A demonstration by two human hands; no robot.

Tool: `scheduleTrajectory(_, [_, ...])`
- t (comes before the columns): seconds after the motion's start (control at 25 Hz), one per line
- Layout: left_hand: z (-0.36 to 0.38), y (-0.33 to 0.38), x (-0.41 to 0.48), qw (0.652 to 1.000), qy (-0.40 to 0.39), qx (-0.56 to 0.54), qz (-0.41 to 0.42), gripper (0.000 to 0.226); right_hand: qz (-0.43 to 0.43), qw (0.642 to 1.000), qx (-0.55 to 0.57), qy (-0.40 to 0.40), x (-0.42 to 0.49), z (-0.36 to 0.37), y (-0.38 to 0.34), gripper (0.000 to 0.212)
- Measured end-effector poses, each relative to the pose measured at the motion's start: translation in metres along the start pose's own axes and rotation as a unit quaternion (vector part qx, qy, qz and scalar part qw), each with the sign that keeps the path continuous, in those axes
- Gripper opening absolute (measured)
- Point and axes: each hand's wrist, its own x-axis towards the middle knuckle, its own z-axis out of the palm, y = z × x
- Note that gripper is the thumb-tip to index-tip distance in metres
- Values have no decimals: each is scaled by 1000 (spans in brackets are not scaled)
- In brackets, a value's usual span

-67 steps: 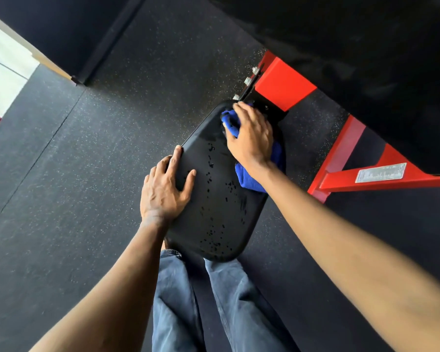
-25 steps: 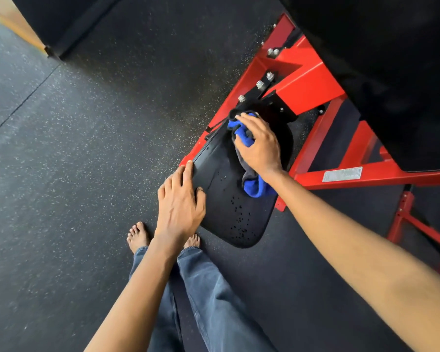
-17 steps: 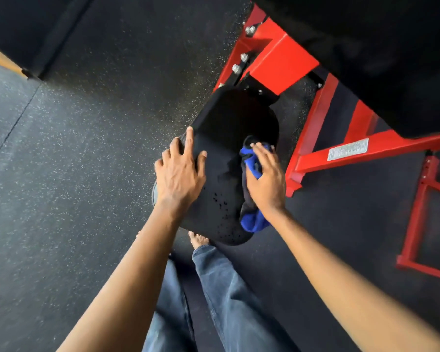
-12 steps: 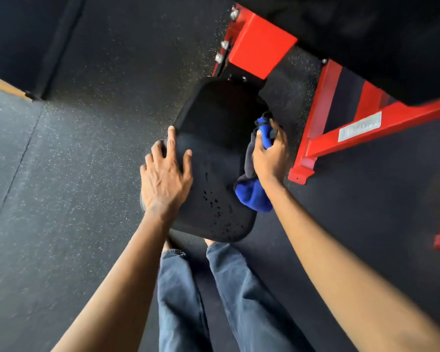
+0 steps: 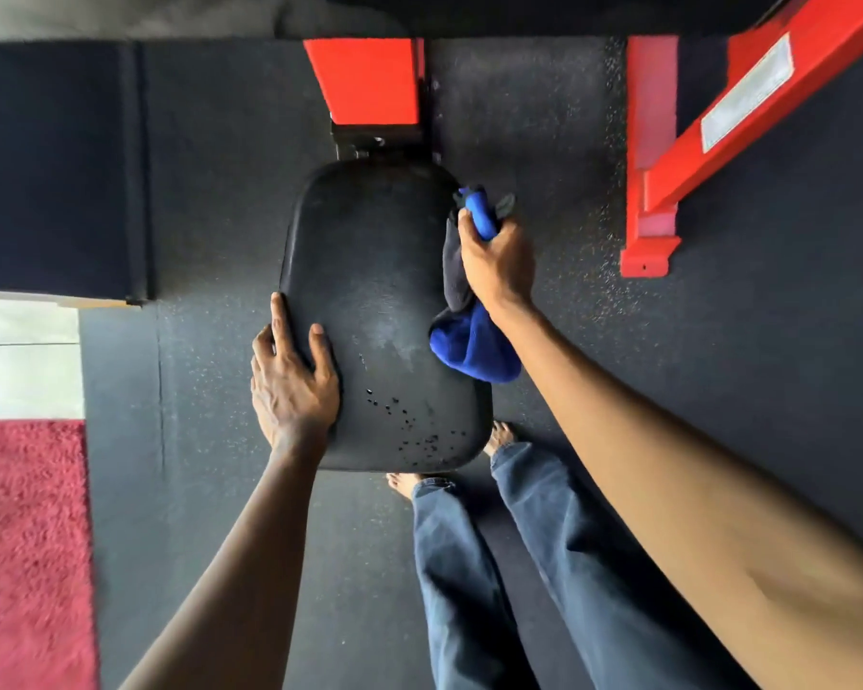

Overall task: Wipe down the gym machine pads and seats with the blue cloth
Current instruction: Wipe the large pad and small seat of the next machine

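Bunched blue cloth [image 5: 474, 347], smooth seat [image 5: 369, 271], possibly wet

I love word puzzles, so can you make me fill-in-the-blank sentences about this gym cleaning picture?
The right hand grips a ___ cloth. The left hand rests on the seat pad's ___ edge. The machine frame is painted ___. The person's feet are ___.
Missing words: blue, left, red, bare.

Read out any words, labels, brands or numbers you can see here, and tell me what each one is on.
White sticker on the red frame beam: its print is too blurred to read.
No other text shows; there is none on the seat pad or the blue cloth.
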Motion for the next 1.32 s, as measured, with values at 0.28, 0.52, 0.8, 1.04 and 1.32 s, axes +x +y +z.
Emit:
scheduleTrajectory(0.28, [1, 5, -1, 1000, 3, 18, -12, 60, -51, 998, 29, -29, -84, -30, 67, 28])
scheduleTrajectory(0.52, [0, 6, -2, 1000, 6, 14, -12, 60, -51, 999, 7, 15, -24, -3, 26, 29])
scheduleTrajectory(0.8, [3, 5, -3, 1000, 17, 16, -17, 62, -257, 963, -45, -70, -85, -26, 66, 58])
scheduleTrajectory(1.04, [4, -6, -12, 998, 26, -39, -37, 60, -352, 918, -180, -28, -10, 30, -1, 58])
scheduleTrajectory(1.32, [1, -34, -54, 990, 9, -117, -78, 61, -413, 877, -246, -27, -5, 68, -45, 44])
